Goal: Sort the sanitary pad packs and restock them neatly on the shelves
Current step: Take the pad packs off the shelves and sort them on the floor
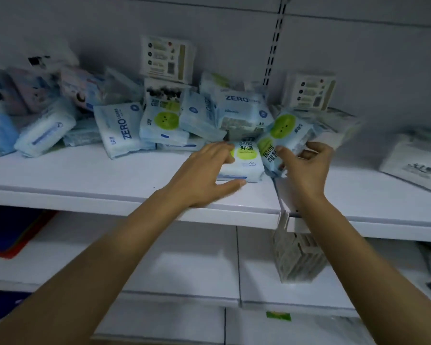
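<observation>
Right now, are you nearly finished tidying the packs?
Not nearly. Nothing stands in a neat row yet. The left hand rests on a flat pack with green dots at the front of the shelf; the right hand holds a tilted pack of the same kind. Behind them the jumbled heap still needs sorting.

Left hand [207, 170] flat on a green-spotted pack [247, 161] on the shelf [97, 178], right hand [306, 165] around a tilted pack [281, 135]
</observation>
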The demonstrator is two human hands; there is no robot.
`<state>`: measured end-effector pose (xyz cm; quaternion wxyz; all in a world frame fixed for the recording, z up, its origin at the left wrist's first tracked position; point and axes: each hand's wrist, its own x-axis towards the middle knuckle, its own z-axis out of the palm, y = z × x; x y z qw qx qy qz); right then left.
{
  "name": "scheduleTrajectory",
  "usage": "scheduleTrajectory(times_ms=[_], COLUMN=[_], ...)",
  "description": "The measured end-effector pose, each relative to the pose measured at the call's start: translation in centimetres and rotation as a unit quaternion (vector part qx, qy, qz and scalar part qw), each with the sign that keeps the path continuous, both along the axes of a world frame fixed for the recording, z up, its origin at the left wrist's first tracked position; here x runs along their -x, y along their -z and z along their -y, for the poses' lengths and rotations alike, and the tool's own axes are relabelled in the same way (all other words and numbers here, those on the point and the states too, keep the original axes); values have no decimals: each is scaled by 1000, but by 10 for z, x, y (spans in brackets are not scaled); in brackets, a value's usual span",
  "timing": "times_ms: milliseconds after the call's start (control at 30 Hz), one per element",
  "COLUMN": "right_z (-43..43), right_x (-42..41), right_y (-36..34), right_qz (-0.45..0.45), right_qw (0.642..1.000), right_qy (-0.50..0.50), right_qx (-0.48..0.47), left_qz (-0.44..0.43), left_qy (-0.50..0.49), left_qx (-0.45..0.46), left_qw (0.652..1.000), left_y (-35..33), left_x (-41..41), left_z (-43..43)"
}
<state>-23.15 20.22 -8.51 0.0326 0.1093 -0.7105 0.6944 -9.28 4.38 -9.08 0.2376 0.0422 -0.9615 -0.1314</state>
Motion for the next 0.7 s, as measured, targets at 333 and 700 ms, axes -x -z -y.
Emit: scheduleTrajectory(times_ms=[333, 700], right_z=[0, -6], right_x=[-2, -23], right_y=[2, -3], right_qz=[12, -195], right_qw=[993, 966], right_qy=[-66, -88], right_qx=[93, 149], left_qz=[-19, -230], left_qy=[-110, -214], left_qx=[9, -375], left_qw=[994, 872], left_y=[-2, -14], left_x=[-7, -8], left_z=[-21, -32])
